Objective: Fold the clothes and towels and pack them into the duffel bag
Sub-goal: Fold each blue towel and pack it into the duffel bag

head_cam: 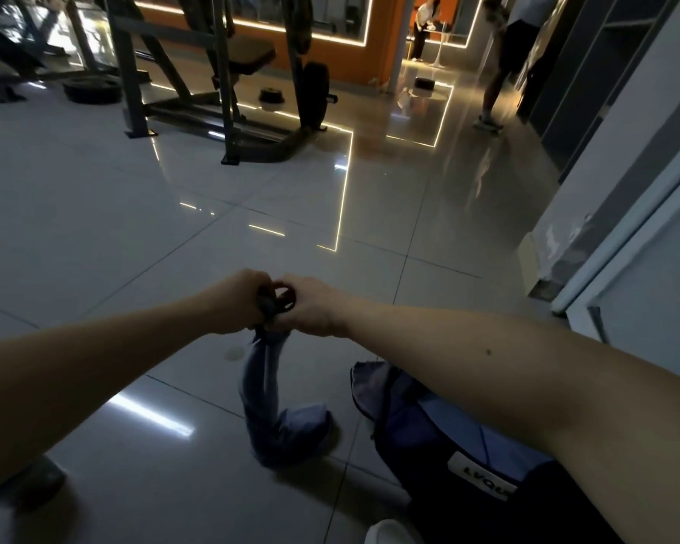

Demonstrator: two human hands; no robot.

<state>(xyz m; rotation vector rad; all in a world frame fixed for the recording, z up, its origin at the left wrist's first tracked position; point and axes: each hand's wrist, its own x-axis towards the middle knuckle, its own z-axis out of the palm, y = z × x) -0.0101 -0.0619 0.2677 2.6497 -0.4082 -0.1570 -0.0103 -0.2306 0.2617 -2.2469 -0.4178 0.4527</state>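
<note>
My left hand (238, 302) and my right hand (317, 306) meet in front of me, both shut on the top edge of a blue-grey garment (269, 410). The cloth hangs down from them in a narrow strip, and its lower end rests crumpled on the tiled floor. A dark duffel bag (421, 445) lies open at the lower right, partly under my right forearm. Blue fabric shows inside it, and a white label sits on its side.
Glossy grey floor tiles (173, 229) stretch ahead. A weight machine with a bench (220, 92) and weight plates (91, 88) stands at the back left. Two people (503, 60) are at the back right. A white wall and door frame (625, 249) run along the right.
</note>
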